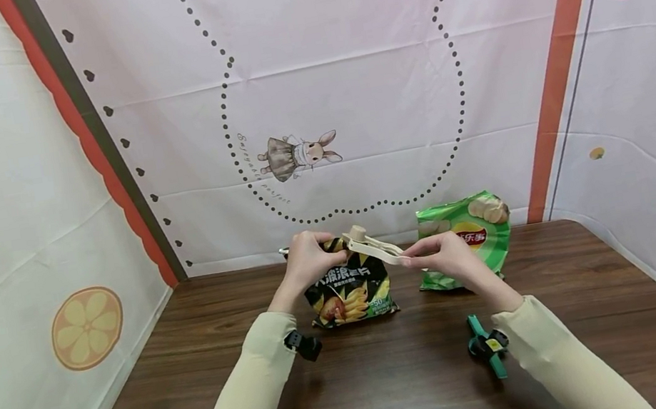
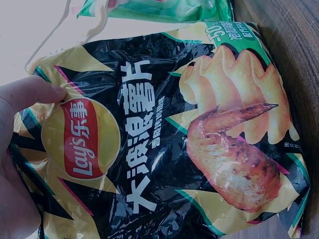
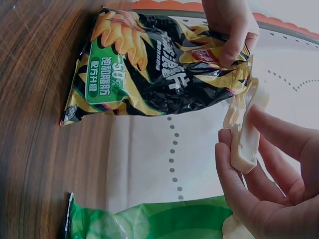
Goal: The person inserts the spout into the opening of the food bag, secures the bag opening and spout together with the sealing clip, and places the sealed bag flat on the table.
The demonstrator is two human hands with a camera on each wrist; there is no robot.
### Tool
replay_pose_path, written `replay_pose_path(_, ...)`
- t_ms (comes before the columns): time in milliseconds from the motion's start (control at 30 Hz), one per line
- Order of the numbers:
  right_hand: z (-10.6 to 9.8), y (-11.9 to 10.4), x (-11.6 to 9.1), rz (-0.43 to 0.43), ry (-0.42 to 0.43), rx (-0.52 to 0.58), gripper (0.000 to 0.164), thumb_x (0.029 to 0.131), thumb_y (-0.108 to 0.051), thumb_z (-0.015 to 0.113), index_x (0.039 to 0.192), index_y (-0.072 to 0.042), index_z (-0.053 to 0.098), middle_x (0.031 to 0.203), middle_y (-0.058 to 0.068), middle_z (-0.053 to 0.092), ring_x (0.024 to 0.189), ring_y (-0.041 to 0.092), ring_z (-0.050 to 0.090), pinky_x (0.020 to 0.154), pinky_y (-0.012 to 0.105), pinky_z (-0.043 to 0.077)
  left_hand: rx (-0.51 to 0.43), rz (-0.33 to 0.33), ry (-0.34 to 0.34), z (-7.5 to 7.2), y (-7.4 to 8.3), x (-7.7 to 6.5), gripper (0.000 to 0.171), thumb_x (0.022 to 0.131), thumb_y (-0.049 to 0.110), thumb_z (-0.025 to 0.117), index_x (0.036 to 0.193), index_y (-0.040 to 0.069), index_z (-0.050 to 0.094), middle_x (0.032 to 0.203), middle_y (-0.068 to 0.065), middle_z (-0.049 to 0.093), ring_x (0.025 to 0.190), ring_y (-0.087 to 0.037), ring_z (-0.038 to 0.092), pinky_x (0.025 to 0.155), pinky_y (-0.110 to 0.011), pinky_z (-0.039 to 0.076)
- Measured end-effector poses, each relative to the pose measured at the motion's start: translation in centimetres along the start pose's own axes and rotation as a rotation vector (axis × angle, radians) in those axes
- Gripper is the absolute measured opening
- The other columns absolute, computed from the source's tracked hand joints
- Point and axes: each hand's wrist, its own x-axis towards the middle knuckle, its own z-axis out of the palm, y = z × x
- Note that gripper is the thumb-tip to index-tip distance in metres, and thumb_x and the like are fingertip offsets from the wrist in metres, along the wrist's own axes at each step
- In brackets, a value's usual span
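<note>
My left hand [image 1: 310, 262] pinches the top edge of a black and yellow chip bag [image 2: 149, 124], its thumb pressed on the front near the Lay's logo. The bag hangs or stands upright at the back of the table. My right hand [image 3: 279, 174] holds a cream bag clip [image 3: 244, 134] at one end between thumb and fingers. The clip's other end reaches the bag's top corner beside my left hand; its arms look slightly apart. How far the bag's edge lies between them cannot be told.
A green chip bag [image 1: 492, 235] stands at the back right, partly behind my right hand. Teal strips [image 1: 475, 326] show around the black device at my right wrist. The brown wooden table [image 1: 384, 383] meets printed cloth walls [image 1: 353, 120] at the back and sides.
</note>
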Motion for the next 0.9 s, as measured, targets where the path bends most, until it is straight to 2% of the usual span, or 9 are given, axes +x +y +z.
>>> replay_pose_path(267, 0.4, -0.4, 0.5, -0.012, -0.011, -0.02, 0.034, 0.079, -0.039, 0.075, 0.102, -0.013, 0.074, 0.101, 0.007, 0.071, 0.086, 0.022, 0.062, 0.069, 0.029, 0.049, 0.008, -0.001, 0.002, 0.0, 0.1, 0.0, 0.033, 0.072, 0.017, 0.07, 0.054, 0.018, 0.042, 0.05, 0.006, 0.021, 0.043, -0.009, 0.02, 0.047, -0.022, 0.021)
replay_pose_path(533, 1.1, -0.9, 1.0, -0.033, -0.03, 0.048, 0.035, 0.08, -0.035, 0.076, 0.104, -0.009, 0.073, 0.107, 0.01, 0.07, 0.09, 0.023, 0.065, 0.071, 0.029, 0.051, -0.002, 0.011, 0.005, 0.1, -0.1, 0.0, 0.024, 0.071, 0.015, 0.071, 0.057, 0.017, 0.052, 0.049, 0.007, 0.023, 0.042, -0.009, 0.021, 0.046, -0.021, 0.021)
replay_pose_path(633, 1.5, -1.2, 1.2, -0.02, -0.029, 0.073, 0.035, 0.079, -0.034, 0.077, 0.103, -0.009, 0.074, 0.105, 0.01, 0.071, 0.092, 0.027, 0.064, 0.07, 0.029, 0.05, -0.006, 0.012, 0.004, 0.1, -0.2, 0.0, 0.028, 0.072, 0.016, 0.071, 0.056, 0.017, 0.048, 0.049, 0.007, 0.023, 0.042, -0.009, 0.022, 0.046, -0.021, 0.021)
replay_pose_path(767, 1.8, -1.4, 1.6, -0.008, -0.024, 0.082, 0.034, 0.078, -0.034, 0.078, 0.102, -0.011, 0.074, 0.104, 0.01, 0.071, 0.09, 0.025, 0.063, 0.069, 0.029, 0.049, -0.014, 0.014, 0.008, 0.1, -0.3, 0.0, 0.035, 0.072, 0.019, 0.072, 0.054, 0.017, 0.042, 0.049, 0.007, 0.022, 0.041, -0.009, 0.022, 0.045, -0.022, 0.021)
replay_pose_path(900, 2.0, -1.4, 1.9, 0.007, -0.023, 0.096, 0.034, 0.077, -0.034, 0.078, 0.101, -0.011, 0.074, 0.103, 0.009, 0.072, 0.087, 0.021, 0.063, 0.068, 0.028, 0.048, -0.027, -0.002, 0.011, 0.1, -0.4, 0.0, 0.014, 0.071, 0.02, 0.074, 0.062, 0.018, 0.064, 0.045, 0.008, 0.028, 0.039, -0.008, 0.025, 0.042, -0.022, 0.022)
